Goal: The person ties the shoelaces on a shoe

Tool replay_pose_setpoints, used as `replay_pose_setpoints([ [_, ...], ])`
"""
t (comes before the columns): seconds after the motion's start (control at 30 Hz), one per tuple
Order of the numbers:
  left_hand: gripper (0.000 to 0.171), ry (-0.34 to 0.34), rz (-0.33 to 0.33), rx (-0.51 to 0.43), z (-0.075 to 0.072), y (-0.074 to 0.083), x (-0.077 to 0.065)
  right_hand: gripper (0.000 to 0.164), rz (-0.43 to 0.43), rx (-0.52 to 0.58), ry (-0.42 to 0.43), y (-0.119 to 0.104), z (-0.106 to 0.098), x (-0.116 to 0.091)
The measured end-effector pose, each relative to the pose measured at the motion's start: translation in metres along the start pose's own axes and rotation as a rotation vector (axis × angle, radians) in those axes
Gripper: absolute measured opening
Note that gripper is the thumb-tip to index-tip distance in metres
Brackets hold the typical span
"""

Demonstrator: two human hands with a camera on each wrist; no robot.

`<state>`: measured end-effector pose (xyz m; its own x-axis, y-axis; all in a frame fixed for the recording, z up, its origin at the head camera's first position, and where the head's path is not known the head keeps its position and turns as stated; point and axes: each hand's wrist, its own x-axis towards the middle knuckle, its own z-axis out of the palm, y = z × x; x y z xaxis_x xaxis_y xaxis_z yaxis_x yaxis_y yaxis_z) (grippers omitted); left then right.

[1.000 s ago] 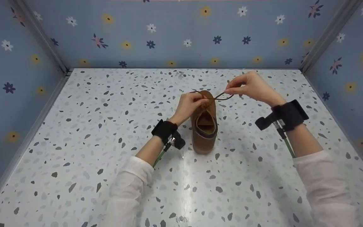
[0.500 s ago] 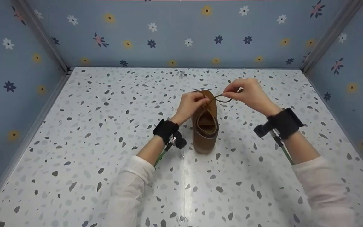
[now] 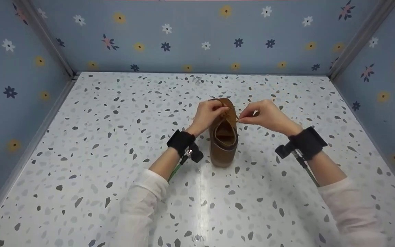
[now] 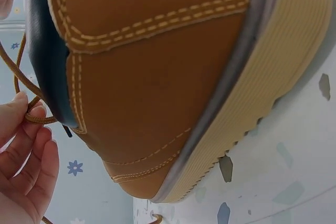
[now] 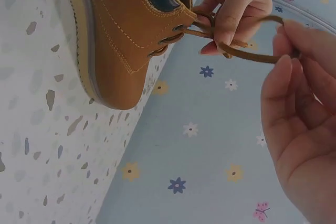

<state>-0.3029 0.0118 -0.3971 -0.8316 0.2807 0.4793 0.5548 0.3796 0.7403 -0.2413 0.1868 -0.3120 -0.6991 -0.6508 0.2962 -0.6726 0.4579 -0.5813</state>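
Your left hand (image 3: 206, 114) pinches the lace (image 4: 39, 119), your right hand (image 3: 267, 116) its loop (image 5: 251, 56), so draw gently, holding tension even.

No text, label, brand, number or sign can be read — none made out on the brown shoe (image 3: 222, 157), the black wrist straps (image 3: 308, 142), the speckled surface (image 3: 115, 137), the flower-patterned walls (image 3: 197, 20).
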Motion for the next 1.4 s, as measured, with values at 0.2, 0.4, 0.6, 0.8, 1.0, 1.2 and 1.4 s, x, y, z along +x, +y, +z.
replay_pose_setpoints([
  [0.2,0.015,0.022,0.012,0.037,0.000,0.000,0.000,0.009,-0.023,0.006,-0.091,-0.003,0.004,0.000],
  [0.4,0.014,0.015,0.015,0.035,0.000,0.000,0.000,0.009,-0.013,-0.015,-0.070,0.001,0.006,0.003],
  [0.6,0.015,0.010,0.022,0.064,0.000,-0.002,0.000,0.009,-0.010,-0.014,-0.060,0.004,0.012,0.004],
  [0.8,0.013,0.018,0.026,0.048,0.000,-0.003,-0.001,0.009,-0.001,0.001,-0.056,0.006,0.018,0.008],
  [1.0,0.013,0.020,0.025,0.029,-0.001,-0.002,-0.001,0.009,0.023,-0.064,-0.055,0.024,0.026,0.013],
  [1.2,0.014,0.022,0.037,0.019,-0.001,-0.001,-0.002,0.011,0.028,-0.107,-0.041,0.037,0.034,0.019],
  [1.4,0.013,0.028,0.042,0.022,0.000,0.000,-0.002,0.008,0.022,-0.186,-0.005,0.037,0.041,0.023],
])
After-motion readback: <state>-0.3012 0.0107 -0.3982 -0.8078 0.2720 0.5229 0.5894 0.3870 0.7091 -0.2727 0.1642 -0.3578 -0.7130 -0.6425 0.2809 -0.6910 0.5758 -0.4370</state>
